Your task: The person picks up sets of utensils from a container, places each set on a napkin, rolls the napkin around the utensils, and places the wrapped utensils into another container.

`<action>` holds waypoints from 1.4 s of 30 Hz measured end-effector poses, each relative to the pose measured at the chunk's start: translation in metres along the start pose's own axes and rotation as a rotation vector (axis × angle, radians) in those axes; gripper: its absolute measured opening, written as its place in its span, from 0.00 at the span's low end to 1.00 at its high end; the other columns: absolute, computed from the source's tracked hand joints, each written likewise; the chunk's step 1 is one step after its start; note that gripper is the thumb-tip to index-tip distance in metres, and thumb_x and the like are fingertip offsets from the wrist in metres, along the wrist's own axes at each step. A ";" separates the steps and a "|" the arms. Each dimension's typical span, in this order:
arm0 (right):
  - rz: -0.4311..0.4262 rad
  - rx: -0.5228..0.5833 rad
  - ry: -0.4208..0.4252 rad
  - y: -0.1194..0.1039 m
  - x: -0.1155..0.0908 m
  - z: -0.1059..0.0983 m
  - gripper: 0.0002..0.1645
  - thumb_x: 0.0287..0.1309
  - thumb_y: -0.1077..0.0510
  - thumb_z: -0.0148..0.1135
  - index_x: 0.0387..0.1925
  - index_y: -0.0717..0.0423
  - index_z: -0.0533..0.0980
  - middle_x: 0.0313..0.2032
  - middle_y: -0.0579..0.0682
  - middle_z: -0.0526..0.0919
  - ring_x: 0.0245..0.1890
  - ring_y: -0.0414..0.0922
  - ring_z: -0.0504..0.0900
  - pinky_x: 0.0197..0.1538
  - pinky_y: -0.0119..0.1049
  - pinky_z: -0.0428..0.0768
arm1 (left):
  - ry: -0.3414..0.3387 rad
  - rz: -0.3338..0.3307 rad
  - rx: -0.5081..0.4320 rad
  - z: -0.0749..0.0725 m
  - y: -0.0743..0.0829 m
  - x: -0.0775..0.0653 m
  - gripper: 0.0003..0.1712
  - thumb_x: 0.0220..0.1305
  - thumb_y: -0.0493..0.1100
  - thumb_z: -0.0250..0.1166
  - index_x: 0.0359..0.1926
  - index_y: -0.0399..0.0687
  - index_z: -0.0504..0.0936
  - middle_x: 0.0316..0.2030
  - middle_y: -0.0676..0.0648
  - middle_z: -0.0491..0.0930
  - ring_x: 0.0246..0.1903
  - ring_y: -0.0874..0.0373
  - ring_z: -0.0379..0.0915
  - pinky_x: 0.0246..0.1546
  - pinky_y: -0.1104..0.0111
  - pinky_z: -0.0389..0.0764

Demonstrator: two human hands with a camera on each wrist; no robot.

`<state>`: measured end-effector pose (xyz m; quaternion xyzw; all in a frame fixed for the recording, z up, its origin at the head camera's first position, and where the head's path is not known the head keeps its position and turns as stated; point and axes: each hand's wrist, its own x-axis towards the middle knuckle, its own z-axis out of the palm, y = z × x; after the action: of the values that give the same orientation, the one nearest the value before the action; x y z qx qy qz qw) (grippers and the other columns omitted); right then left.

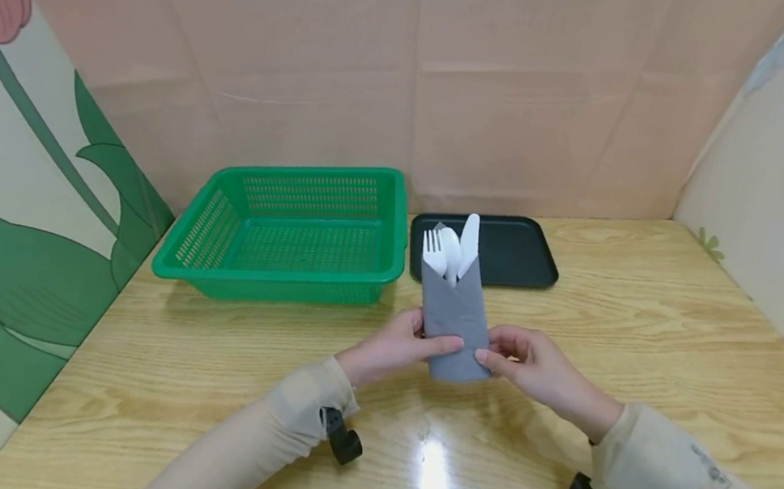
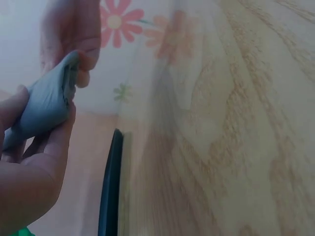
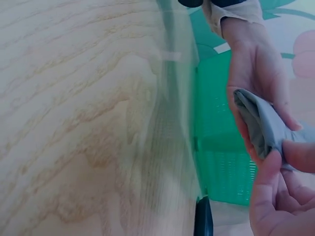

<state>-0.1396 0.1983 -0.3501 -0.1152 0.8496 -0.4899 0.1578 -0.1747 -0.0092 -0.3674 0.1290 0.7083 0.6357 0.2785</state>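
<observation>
A folded grey napkin (image 1: 455, 313) is held up over the table by both hands, its lower end toward the person. Out of its top stick a white fork (image 1: 434, 251), a white spoon (image 1: 451, 250) and a white knife (image 1: 470, 242); their handles are hidden inside. My left hand (image 1: 405, 344) grips the napkin's left side, thumb across the front and fingers behind. At the lower right edge, my right hand (image 1: 538, 370) pinches it between thumb and fingers. In the right wrist view the napkin's folded end (image 3: 263, 120) shows its layers.
A green plastic basket (image 1: 285, 274) with slotted walls stands at the back left of the wooden table (image 1: 213, 386). Right of it lies a black tray (image 1: 519, 252), partly behind the cutlery. A pink sheet (image 1: 297, 61) hangs behind, with flower-patterned panels at both sides.
</observation>
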 end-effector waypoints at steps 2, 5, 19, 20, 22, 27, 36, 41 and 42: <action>0.003 0.033 -0.035 0.000 -0.001 -0.001 0.22 0.62 0.52 0.57 0.49 0.66 0.74 0.38 0.54 0.82 0.34 0.39 0.78 0.40 0.38 0.80 | -0.017 -0.002 0.012 -0.001 0.002 -0.002 0.26 0.63 0.43 0.62 0.61 0.46 0.69 0.58 0.45 0.74 0.57 0.54 0.71 0.58 0.60 0.73; 0.004 0.077 -0.081 0.001 -0.001 -0.003 0.23 0.62 0.53 0.57 0.51 0.68 0.73 0.42 0.57 0.81 0.35 0.41 0.78 0.42 0.39 0.80 | -0.048 0.002 0.022 -0.003 0.004 -0.004 0.26 0.63 0.43 0.61 0.62 0.48 0.68 0.59 0.45 0.73 0.58 0.53 0.70 0.57 0.58 0.73; 0.019 0.059 -0.033 -0.003 0.000 -0.003 0.23 0.61 0.53 0.58 0.48 0.69 0.69 0.37 0.54 0.77 0.35 0.40 0.76 0.41 0.37 0.80 | -0.021 0.073 0.020 -0.002 0.003 -0.002 0.26 0.63 0.41 0.61 0.61 0.45 0.68 0.58 0.42 0.74 0.58 0.52 0.71 0.58 0.61 0.73; 0.016 0.049 -0.027 -0.003 0.000 -0.003 0.23 0.61 0.53 0.59 0.48 0.69 0.69 0.38 0.55 0.77 0.35 0.41 0.76 0.41 0.37 0.80 | -0.017 0.075 0.020 -0.002 0.003 -0.002 0.26 0.62 0.41 0.61 0.61 0.45 0.68 0.58 0.43 0.74 0.58 0.53 0.71 0.58 0.61 0.73; 0.018 0.024 -0.013 -0.004 0.000 -0.004 0.24 0.61 0.51 0.58 0.49 0.67 0.71 0.39 0.55 0.78 0.36 0.41 0.77 0.41 0.37 0.80 | -0.006 0.070 0.021 -0.001 0.004 -0.002 0.25 0.62 0.41 0.62 0.60 0.47 0.69 0.58 0.44 0.74 0.58 0.53 0.71 0.58 0.61 0.72; 0.047 -0.024 0.053 -0.011 0.000 -0.007 0.28 0.61 0.45 0.57 0.51 0.64 0.73 0.44 0.55 0.81 0.38 0.42 0.78 0.43 0.38 0.79 | 0.004 0.057 0.036 -0.001 0.004 -0.002 0.24 0.62 0.42 0.62 0.59 0.48 0.71 0.57 0.45 0.76 0.56 0.54 0.73 0.57 0.60 0.74; 0.034 -0.031 0.163 -0.017 -0.002 -0.007 0.22 0.58 0.47 0.61 0.40 0.64 0.80 0.28 0.42 0.81 0.29 0.38 0.73 0.33 0.32 0.74 | -0.011 0.072 0.048 0.001 0.005 -0.004 0.23 0.62 0.41 0.62 0.58 0.44 0.72 0.54 0.43 0.78 0.53 0.53 0.75 0.53 0.63 0.76; 0.008 -0.027 0.170 -0.015 -0.002 -0.007 0.20 0.59 0.49 0.61 0.38 0.64 0.80 0.27 0.40 0.80 0.28 0.36 0.72 0.32 0.31 0.73 | -0.007 0.070 0.048 0.002 0.005 -0.003 0.22 0.61 0.42 0.63 0.56 0.44 0.74 0.53 0.43 0.79 0.52 0.54 0.76 0.52 0.64 0.77; 0.010 -0.030 0.170 -0.015 -0.002 -0.008 0.20 0.59 0.49 0.61 0.39 0.64 0.80 0.28 0.42 0.80 0.28 0.36 0.73 0.33 0.32 0.74 | -0.005 0.065 0.050 0.002 0.005 -0.003 0.22 0.61 0.43 0.63 0.56 0.44 0.74 0.53 0.43 0.79 0.52 0.54 0.76 0.52 0.64 0.77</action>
<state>-0.1402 0.1978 -0.3331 -0.0712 0.8677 -0.4844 0.0859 -0.1719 -0.0088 -0.3618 0.1604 0.7186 0.6264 0.2560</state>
